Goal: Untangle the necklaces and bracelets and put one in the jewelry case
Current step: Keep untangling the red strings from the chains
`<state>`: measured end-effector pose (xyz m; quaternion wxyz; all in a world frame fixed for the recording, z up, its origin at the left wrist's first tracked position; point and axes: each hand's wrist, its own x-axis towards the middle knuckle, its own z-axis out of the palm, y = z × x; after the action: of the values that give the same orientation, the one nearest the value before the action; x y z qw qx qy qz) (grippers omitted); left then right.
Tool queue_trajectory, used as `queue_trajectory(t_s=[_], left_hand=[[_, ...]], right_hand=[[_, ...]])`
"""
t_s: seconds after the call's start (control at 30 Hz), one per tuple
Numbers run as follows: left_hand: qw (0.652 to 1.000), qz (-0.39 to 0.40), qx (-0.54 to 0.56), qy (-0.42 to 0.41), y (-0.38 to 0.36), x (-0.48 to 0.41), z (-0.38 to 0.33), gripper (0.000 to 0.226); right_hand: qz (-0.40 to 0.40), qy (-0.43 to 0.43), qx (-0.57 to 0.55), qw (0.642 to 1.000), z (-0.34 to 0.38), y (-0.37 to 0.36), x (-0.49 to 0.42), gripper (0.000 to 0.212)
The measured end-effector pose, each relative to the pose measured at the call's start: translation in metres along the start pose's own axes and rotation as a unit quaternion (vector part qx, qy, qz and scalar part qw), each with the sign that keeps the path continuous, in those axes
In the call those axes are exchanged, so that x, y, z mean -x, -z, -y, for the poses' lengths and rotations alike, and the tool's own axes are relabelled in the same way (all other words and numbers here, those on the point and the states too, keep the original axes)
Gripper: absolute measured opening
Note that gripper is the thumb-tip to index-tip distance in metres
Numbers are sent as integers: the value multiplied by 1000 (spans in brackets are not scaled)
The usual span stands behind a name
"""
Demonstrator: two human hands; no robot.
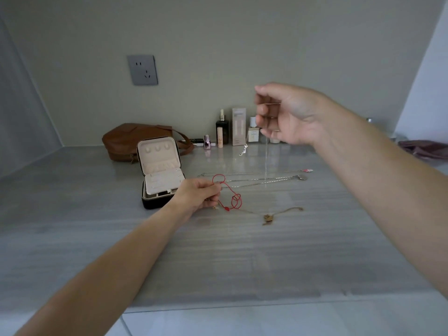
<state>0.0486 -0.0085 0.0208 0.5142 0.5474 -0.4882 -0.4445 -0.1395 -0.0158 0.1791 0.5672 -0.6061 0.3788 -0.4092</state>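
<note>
My left hand point(197, 194) pinches a red cord bracelet point(234, 200) just above the grey counter, beside the open jewelry case point(161, 177). The case has a black shell and a cream lining, its lid standing upright. My right hand point(283, 113) is raised high and grips a thin silver chain point(266, 156) that hangs down to the counter. Two more silver necklaces point(254, 178) lie stretched across the counter behind the red cord, one ending in a round pendant point(302, 177). A gold chain with a small charm point(268, 217) lies nearer to me.
A brown leather bag point(135, 139) sits behind the case. Several cosmetic bottles and a box point(238, 127) line the back wall. A dark pouch point(424, 149) lies at the far right. A wall socket point(143, 69) is above the bag.
</note>
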Motion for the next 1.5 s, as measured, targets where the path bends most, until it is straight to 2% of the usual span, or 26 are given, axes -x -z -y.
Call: queue_trajectory(t_s=[0.2, 0.53, 0.73, 0.9, 1.03, 1.13, 1.23, 1.3, 1.43, 1.5], left_hand=[[1000, -12, 8, 5, 1, -3, 0, 10], [997, -23, 68, 37, -1, -2, -5, 13], [991, -27, 118, 55, -2, -3, -11, 20], [992, -1, 118, 36, -3, 0, -12, 21], [992, 27, 118, 16, -3, 2, -12, 23], [992, 51, 111, 2, -3, 7, -14, 23], [992, 79, 94, -4, -3, 8, -14, 21], [993, 95, 65, -10, -4, 10, -14, 20], [994, 104, 5, -19, -7, 12, -12, 13], [995, 94, -16, -16, -6, 12, -12, 10]], right_hand=[[11, 13, 36, 999, 3, -6, 1, 30], [118, 44, 132, 983, -41, -1, 18, 28], [236, 25, 247, 940, -70, -3, 40, 20], [274, 17, 377, 884, -92, -7, 43, 18], [226, 19, 414, 882, -107, -7, 25, 19], [112, 68, 420, 898, -113, -8, 7, 18], [16, 100, 380, 919, -122, -10, -12, 17], [4, 104, 347, 932, -133, -12, -21, 18], [19, 134, 295, 946, -147, -12, -25, 4], [18, 145, 281, 949, -150, -11, -25, 10]])
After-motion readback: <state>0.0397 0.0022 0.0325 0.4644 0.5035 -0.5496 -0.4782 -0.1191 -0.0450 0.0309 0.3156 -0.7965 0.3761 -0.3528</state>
